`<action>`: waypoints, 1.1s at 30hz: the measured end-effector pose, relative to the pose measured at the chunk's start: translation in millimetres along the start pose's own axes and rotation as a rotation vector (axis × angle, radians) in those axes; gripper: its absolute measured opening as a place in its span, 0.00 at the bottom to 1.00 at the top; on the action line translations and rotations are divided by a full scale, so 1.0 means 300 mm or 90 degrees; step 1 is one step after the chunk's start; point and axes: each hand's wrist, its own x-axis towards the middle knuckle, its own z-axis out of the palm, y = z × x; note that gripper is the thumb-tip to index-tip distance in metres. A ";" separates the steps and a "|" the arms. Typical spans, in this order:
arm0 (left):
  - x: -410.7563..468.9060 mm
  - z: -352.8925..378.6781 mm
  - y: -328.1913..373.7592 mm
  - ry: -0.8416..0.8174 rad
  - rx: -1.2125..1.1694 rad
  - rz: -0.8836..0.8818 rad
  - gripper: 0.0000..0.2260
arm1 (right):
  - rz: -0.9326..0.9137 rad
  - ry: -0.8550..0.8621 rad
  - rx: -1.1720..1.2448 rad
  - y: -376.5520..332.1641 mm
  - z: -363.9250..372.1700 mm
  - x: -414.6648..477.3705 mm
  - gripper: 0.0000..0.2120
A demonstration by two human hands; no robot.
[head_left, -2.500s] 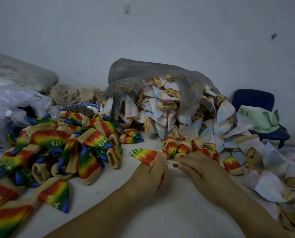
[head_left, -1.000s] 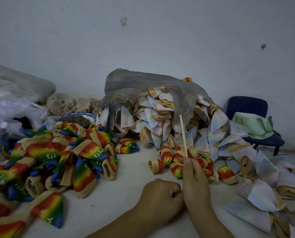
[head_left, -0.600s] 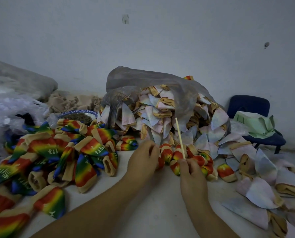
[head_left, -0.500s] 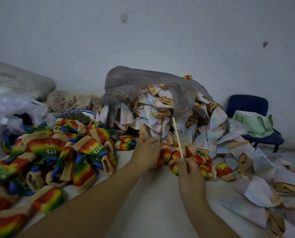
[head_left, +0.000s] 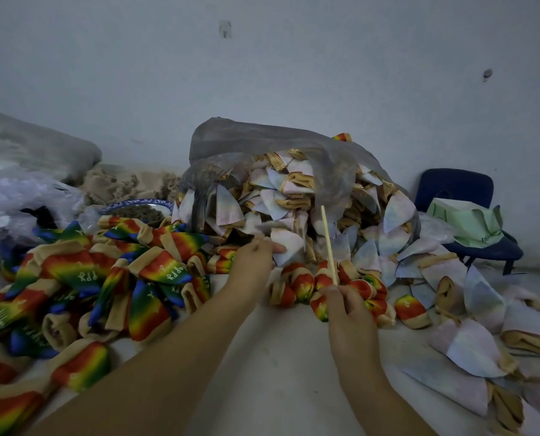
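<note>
The lower end of the stick [head_left: 328, 240] is hidden inside the right hand [head_left: 350, 313]; the fingertips of the left hand [head_left: 252, 262] are concealed under a pale piece [head_left: 290, 244].

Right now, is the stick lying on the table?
No, the right hand holds the stick upright; the left hand pinches a pale piece.

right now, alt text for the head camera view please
A person's right hand holds a thin wooden stick nearly upright while the left hand touches a pale fabric piece in the pile spilling from a plastic bag. Rainbow fabric pieces lie heaped to the left.
</note>
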 end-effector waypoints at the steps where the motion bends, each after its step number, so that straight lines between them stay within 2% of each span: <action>1: -0.035 -0.020 0.009 0.008 -0.043 -0.010 0.11 | -0.004 -0.009 0.011 0.001 -0.001 0.003 0.12; 2: -0.073 -0.037 0.014 -0.007 -0.086 -0.021 0.11 | 0.004 -0.008 0.021 0.001 -0.003 0.004 0.14; 5: -0.170 -0.065 -0.007 -0.081 -0.144 -0.057 0.18 | 0.068 -0.022 0.116 -0.019 -0.005 0.001 0.16; 7: -0.222 -0.075 -0.031 -0.105 -0.119 -0.051 0.18 | 0.130 -0.059 0.207 -0.039 -0.009 -0.006 0.16; 10: -0.248 -0.080 -0.064 -0.102 0.015 -0.007 0.17 | 0.170 -0.165 0.281 -0.045 -0.023 -0.014 0.28; 12: -0.251 -0.088 -0.086 -0.101 0.134 0.057 0.24 | 0.164 -0.215 0.270 -0.050 -0.025 -0.030 0.25; 14: -0.254 -0.096 -0.100 -0.111 0.189 0.121 0.24 | 0.144 -0.223 0.245 -0.055 -0.022 -0.040 0.19; 18: -0.244 -0.098 -0.112 -0.106 0.230 0.282 0.16 | 0.031 -0.159 0.093 -0.061 -0.005 -0.049 0.09; 21: -0.233 -0.089 -0.127 -0.140 0.309 0.347 0.17 | -0.070 -0.114 0.059 -0.064 0.003 -0.051 0.05; 23: -0.240 -0.084 -0.134 -0.146 0.371 0.372 0.22 | -0.106 -0.083 0.043 -0.062 0.003 -0.050 0.05; 24: -0.244 -0.082 -0.136 -0.142 0.370 0.366 0.21 | -0.122 -0.066 0.027 -0.058 0.003 -0.048 0.04; 26: -0.254 -0.076 -0.134 -0.145 0.300 0.335 0.09 | -0.158 -0.043 -0.004 -0.060 0.005 -0.051 0.04; 27: -0.260 -0.074 -0.129 -0.144 0.255 0.314 0.06 | -0.176 -0.037 -0.016 -0.062 0.008 -0.053 0.05; 30: -0.266 -0.069 -0.124 -0.134 0.072 0.171 0.11 | -0.201 -0.026 -0.027 -0.066 0.018 -0.056 0.09; 33: -0.274 -0.064 -0.117 -0.133 -0.112 0.011 0.08 | -0.194 -0.018 -0.021 -0.054 0.023 -0.055 0.08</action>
